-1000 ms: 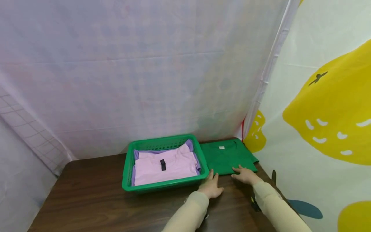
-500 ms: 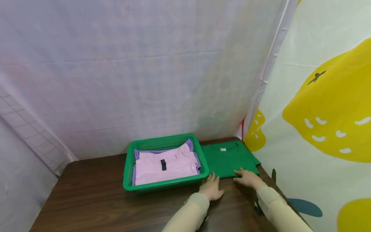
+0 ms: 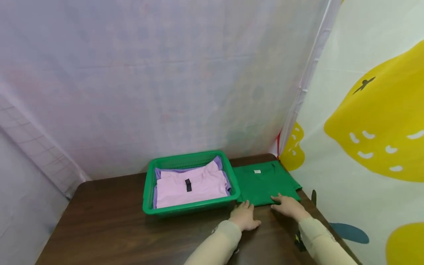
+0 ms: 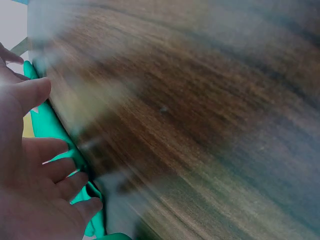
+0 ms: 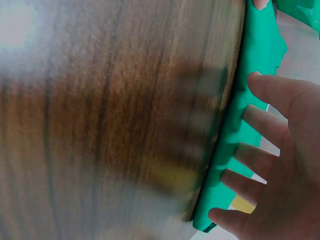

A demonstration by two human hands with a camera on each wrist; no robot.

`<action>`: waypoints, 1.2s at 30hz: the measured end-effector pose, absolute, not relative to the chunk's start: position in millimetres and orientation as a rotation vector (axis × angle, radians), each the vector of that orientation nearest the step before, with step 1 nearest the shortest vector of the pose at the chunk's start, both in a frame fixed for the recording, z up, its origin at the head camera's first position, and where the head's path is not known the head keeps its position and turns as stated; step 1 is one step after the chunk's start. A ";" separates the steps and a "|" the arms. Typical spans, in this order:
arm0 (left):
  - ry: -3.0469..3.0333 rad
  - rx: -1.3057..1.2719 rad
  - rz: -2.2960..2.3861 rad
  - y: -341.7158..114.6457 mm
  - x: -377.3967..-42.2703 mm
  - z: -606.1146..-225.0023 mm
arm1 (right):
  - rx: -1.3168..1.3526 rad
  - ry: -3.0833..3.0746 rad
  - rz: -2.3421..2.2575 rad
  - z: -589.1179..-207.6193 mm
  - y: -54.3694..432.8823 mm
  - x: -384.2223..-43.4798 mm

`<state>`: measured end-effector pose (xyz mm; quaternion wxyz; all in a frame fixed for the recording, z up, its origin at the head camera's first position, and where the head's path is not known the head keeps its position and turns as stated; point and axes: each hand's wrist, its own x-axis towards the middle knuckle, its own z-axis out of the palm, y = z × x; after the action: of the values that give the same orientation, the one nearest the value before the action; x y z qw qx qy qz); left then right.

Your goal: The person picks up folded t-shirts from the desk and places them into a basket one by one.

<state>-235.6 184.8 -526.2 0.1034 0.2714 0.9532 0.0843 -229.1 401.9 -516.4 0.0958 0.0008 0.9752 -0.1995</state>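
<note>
A folded green shirt (image 3: 265, 184) with a white neck label lies flat on the table, to the right of the green basket. My left hand (image 3: 245, 217) has its fingers spread at the shirt's front left edge, close to the basket's corner. Farther right, my right hand (image 3: 289, 207) rests its fingertips on the shirt's front edge. In the right wrist view, the extended fingers (image 5: 255, 157) lie over the green fold. The left wrist view has the left fingers (image 4: 62, 170) stretched across the same cloth edge, thumb apart.
The green plastic basket (image 3: 192, 207) holds a folded pink shirt (image 3: 205, 187) on top of purple cloth (image 3: 218, 162). The brown wooden table (image 3: 109, 221) meets a pale curtain behind and a lemon-print curtain (image 3: 371, 147) on the right.
The green shirt has slid slightly toward me, both hands moving back with it at its front edge. The basket appears shifted a little, as the head view has also moved slightly.
</note>
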 end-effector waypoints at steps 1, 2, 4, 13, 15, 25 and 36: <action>2.811 0.804 0.241 184.7 -235.1 -524.8 | -0.011 2.898 -0.591 -515.7 401.9 -228.4; 2.811 0.807 0.236 184.5 -234.3 -523.5 | -0.017 2.905 -0.597 -515.7 402.2 -227.9; 2.812 0.814 0.229 183.9 -231.8 -521.8 | -0.023 2.913 -0.597 -516.2 402.3 -226.9; 2.819 0.836 0.204 182.0 -223.4 -521.3 | -0.022 2.923 -0.589 -519.0 402.0 -220.3; 2.819 0.845 0.202 181.4 -222.7 -521.3 | -0.022 2.919 -0.590 -518.6 401.7 -219.5; 2.836 0.870 0.179 182.0 -215.5 -522.3 | 0.010 2.887 -0.586 -515.3 400.4 -214.6; 2.855 0.905 0.098 183.5 -207.5 -521.8 | -0.016 2.880 -0.641 -520.4 404.3 -205.6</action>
<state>-207.5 183.5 -521.8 0.0725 0.3014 0.9502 0.0327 -205.6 404.3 -520.4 0.0955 -0.0053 0.9717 -0.2161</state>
